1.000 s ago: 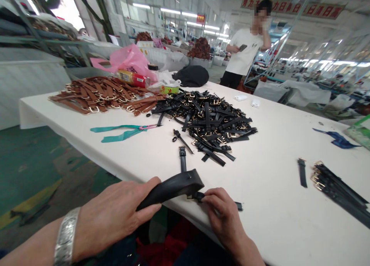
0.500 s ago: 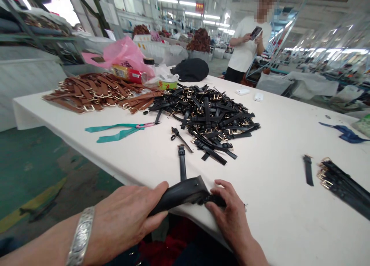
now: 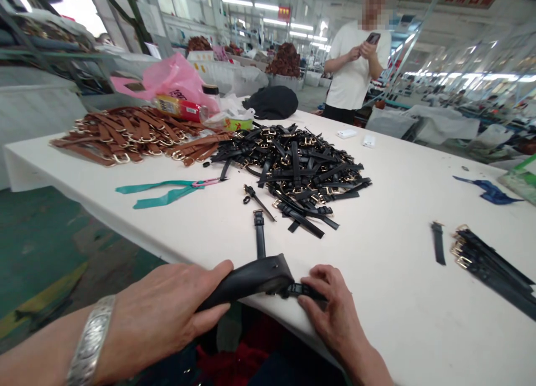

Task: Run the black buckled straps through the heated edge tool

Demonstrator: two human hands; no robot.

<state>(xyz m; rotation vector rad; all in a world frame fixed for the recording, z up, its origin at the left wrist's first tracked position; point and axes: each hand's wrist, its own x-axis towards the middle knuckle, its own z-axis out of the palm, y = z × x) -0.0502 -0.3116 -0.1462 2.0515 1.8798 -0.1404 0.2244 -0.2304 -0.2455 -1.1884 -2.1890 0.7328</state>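
My left hand (image 3: 167,308), a silver bracelet at its wrist, is closed around a wide black leather strap (image 3: 251,275). The strap's folded end points right, over the table's front edge. My right hand (image 3: 333,305) pinches a short black buckle strap (image 3: 298,289), which meets the wide strap's end; how they join is hidden. Just beyond lies another short buckle strap (image 3: 260,238), its lower end behind the wide strap. Farther off are a loose narrow strap (image 3: 260,200) and a big heap of black buckle straps (image 3: 299,157).
Brown buckle straps (image 3: 125,132) are piled at the left, by a pink bag (image 3: 171,76). Teal-handled snips (image 3: 167,191) lie nearer. To the right are a stack of black straps (image 3: 494,263) and a blue cloth (image 3: 489,191). Across the table a person (image 3: 355,51) holds a phone.
The view has shifted a little, so the table's contents appear slightly farther left. Both hands keep their hold, and more of the short strap shows between them. The person opposite has lowered the phone slightly.
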